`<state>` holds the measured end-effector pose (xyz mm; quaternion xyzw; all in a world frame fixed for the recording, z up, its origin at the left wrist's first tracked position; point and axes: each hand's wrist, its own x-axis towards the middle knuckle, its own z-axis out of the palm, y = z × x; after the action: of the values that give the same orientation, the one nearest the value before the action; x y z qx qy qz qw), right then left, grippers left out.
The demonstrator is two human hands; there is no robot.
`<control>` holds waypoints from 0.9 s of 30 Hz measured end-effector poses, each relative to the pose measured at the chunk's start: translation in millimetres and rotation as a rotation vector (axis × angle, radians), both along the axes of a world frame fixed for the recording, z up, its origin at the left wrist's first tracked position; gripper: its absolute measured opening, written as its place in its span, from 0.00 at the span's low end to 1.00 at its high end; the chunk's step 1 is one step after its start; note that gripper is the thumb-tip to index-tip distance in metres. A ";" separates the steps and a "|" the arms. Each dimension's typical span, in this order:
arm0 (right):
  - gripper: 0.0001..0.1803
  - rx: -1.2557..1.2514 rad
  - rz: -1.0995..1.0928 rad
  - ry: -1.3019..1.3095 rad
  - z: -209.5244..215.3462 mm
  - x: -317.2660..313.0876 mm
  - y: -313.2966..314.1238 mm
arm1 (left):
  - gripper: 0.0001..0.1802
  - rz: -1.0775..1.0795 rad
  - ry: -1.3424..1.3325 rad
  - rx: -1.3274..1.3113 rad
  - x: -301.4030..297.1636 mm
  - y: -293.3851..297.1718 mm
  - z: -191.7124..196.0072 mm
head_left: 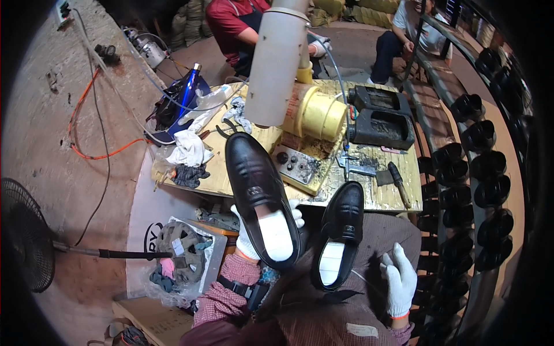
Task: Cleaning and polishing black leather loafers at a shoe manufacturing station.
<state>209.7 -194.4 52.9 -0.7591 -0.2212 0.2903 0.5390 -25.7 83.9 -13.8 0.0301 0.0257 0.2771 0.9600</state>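
My left hand (244,235), in a white knitted glove, grips a black leather loafer (249,167) from beneath. Its fingers show at the shoe's right side, and the toe points away from me. A second black loafer (346,213) with a white insole lies on my striped, dark apron (381,242), toe toward the workbench. To the right of that shoe, my gloved right hand (399,282) is held over the apron, fingers stretched and holding nothing. Both loafers have a strap with a small ornament across the vamp.
A worn yellow workbench (369,193) carries a yellow-and-grey machine (314,115), a control box (295,166), black trays (381,130), a knife (399,184) and rags. Shoes fill the rack (473,173) at right. A fan (26,236) stands left. Two people sit beyond the bench.
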 end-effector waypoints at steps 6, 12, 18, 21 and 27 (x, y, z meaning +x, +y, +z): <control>0.31 0.025 -0.012 0.014 -3.1 -1.1 -6.5 | 0.45 0.200 0.487 0.364 21.2 18.7 10.7; 0.30 -0.017 -0.004 0.039 -13.3 3.8 -4.0 | 0.36 0.213 0.038 0.273 25.8 37.5 20.8; 0.28 -0.037 0.123 -0.650 -19.5 52.5 40.3 | 0.34 0.262 0.031 0.060 20.9 14.5 56.4; 0.32 -0.084 0.108 -0.930 -34.2 92.4 76.3 | 0.32 -0.015 -0.246 0.035 17.2 21.2 37.0; 0.38 -0.449 0.180 -1.300 -102.8 155.0 107.6 | 0.28 0.110 0.033 0.082 18.0 16.2 21.5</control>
<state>364.8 -86.9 -49.9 -0.8510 -0.4958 -0.1410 0.1008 -7.7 100.1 7.7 0.0724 0.0319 0.3296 0.9408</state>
